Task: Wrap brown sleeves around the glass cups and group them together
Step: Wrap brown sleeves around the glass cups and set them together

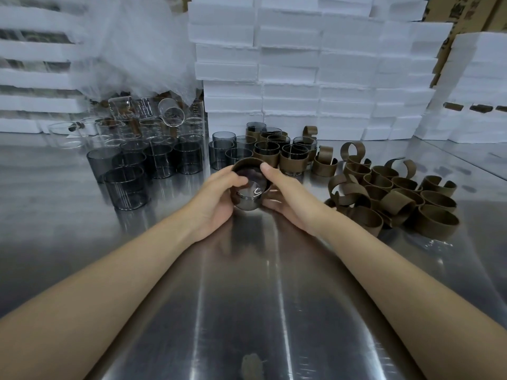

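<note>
A smoky glass cup (pixel 248 197), tilted with its base toward the camera, wore a brown sleeve (pixel 242 162), near the sleeved cups (pixel 292 161) and left of the loose sleeves (pixel 395 198).

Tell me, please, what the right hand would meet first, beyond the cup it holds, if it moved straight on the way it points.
Probably the bare grey cups just behind the held cup; the right hand points forward and left. Depth is hard to judge.

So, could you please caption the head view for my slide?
Left hand and right hand fit a brown sleeve around a smoked glass cup.
</note>
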The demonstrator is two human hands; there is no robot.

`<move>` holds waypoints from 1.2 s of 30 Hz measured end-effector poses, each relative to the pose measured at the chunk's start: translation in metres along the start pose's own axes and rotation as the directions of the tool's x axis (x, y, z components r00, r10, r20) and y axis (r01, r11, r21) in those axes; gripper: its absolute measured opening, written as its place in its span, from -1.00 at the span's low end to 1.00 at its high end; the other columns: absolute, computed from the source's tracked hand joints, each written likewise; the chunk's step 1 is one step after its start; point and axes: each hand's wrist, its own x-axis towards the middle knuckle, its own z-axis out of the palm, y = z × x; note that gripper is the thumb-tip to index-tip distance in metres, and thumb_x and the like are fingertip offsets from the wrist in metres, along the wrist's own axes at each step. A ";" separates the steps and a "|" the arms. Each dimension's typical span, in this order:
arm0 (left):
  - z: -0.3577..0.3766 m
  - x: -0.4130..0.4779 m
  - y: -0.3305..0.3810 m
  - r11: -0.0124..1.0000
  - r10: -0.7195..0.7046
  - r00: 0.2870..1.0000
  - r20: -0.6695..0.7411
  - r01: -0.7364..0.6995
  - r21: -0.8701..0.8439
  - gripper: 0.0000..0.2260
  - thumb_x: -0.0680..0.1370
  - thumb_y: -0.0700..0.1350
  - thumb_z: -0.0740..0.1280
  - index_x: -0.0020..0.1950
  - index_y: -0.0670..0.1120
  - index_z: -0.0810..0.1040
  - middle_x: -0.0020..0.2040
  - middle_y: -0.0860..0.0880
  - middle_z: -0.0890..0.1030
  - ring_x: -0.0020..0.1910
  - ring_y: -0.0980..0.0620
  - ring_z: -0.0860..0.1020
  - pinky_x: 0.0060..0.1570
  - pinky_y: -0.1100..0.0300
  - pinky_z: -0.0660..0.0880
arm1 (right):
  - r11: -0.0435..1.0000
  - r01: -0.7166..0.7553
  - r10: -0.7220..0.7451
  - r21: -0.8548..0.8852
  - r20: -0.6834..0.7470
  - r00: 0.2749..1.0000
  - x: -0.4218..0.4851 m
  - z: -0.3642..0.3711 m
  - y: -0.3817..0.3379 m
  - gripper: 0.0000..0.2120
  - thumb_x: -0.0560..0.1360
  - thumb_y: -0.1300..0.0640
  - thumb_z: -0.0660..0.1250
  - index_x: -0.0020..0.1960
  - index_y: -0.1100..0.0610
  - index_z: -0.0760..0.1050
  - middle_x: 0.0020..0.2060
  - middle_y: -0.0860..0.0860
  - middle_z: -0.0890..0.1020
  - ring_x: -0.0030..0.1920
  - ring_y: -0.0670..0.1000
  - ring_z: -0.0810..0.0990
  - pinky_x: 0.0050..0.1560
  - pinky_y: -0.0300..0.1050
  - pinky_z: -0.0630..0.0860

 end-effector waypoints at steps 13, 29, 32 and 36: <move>-0.001 0.003 0.002 0.999 -0.018 0.998 0.060 0.021 -0.049 -0.66 0.51 0.02 0.27 0.21 -0.09 0.59 0.08 -0.02 0.68 0.05 0.07 0.63 0.09 0.21 0.54 | 0.875 -0.095 0.094 0.475 0.026 0.995 0.002 -0.002 -0.002 -0.50 0.46 -0.17 0.33 0.25 0.14 0.56 0.15 0.14 0.65 0.13 0.09 0.64 0.10 -0.05 0.58; 0.005 0.006 0.000 0.971 -0.063 0.998 -0.010 0.059 -0.230 -0.63 0.40 -0.03 0.34 0.12 -0.21 0.58 0.00 -0.10 0.71 -0.02 0.05 0.68 -0.03 0.24 0.61 | 0.623 -0.065 0.122 0.779 -0.015 0.992 0.005 0.002 -0.004 -0.76 0.62 0.07 0.19 0.09 0.12 0.61 0.03 0.15 0.69 -0.05 0.13 0.71 -0.16 -0.01 0.66; 0.005 0.004 -0.002 0.991 -0.014 1.000 0.013 0.015 -0.129 -0.55 0.42 0.01 0.33 0.21 -0.23 0.55 0.13 -0.14 0.67 0.16 0.00 0.63 0.13 0.24 0.56 | 0.655 -0.036 0.077 0.755 -0.020 0.997 0.007 0.001 -0.001 -0.71 0.63 0.04 0.16 0.19 0.15 0.57 0.10 0.17 0.67 0.05 0.12 0.68 -0.03 0.01 0.64; 0.008 -0.001 -0.007 0.990 -0.061 0.997 0.054 0.053 0.134 -0.55 0.46 0.06 0.30 0.24 -0.19 0.54 0.19 -0.13 0.64 0.22 -0.03 0.59 0.20 0.22 0.53 | 0.741 0.040 0.003 0.670 -0.062 0.998 0.005 -0.008 -0.004 -0.72 0.50 0.06 0.27 0.16 0.12 0.56 -0.05 0.10 0.70 -0.06 0.05 0.69 -0.07 -0.07 0.61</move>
